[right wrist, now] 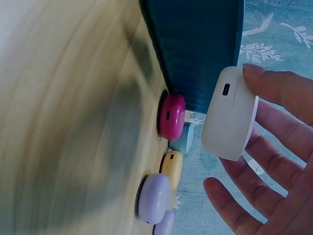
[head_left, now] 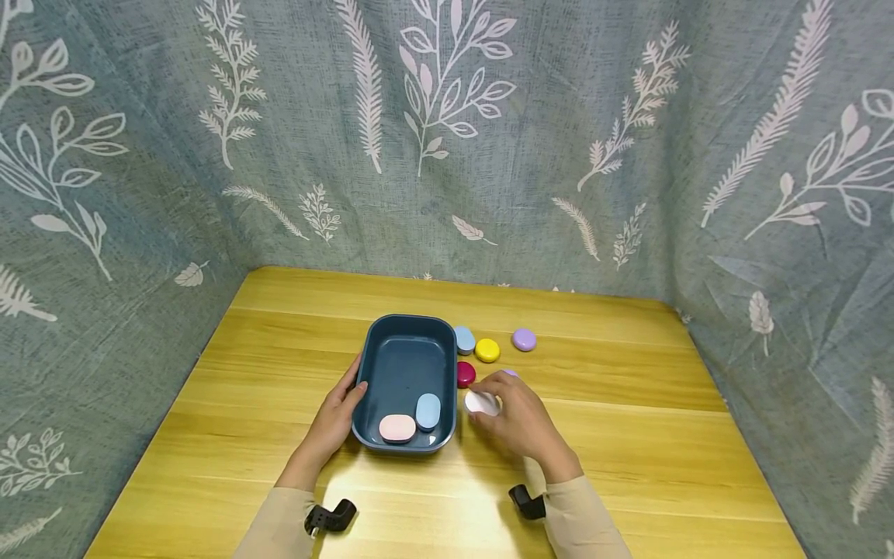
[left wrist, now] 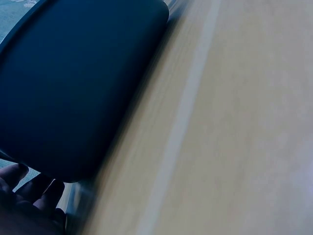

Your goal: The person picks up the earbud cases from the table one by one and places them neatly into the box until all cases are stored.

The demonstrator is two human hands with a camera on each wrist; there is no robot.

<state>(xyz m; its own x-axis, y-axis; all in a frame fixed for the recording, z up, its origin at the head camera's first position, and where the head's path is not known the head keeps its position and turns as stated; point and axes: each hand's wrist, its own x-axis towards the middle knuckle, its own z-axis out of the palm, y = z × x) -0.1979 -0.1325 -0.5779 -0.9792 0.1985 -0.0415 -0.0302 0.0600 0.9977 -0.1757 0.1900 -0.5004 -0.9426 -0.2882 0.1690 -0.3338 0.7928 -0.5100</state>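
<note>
My right hand (head_left: 520,415) pinches a white earbud case (right wrist: 230,112) between thumb and fingers, just above the table and right of a dark blue tray (head_left: 369,341). A charging port shows on the case's end in the right wrist view. My left hand (head_left: 331,423) grips the tray's left side, thumb over the rim and fingers along the outer wall. Inside the tray, near its front, lie a pink case (head_left: 397,428) and a light blue case (head_left: 428,411). In the left wrist view, the tray's dark outer wall hides its contents.
Right of the tray lie a magenta case (head_left: 466,374), a yellow case (head_left: 487,350), a second light blue case (head_left: 464,340) and a purple case (head_left: 524,339). My right hand partly hides another purple case (head_left: 511,373). Patterned curtains (head_left: 447,194) surround the wooden table (head_left: 628,419).
</note>
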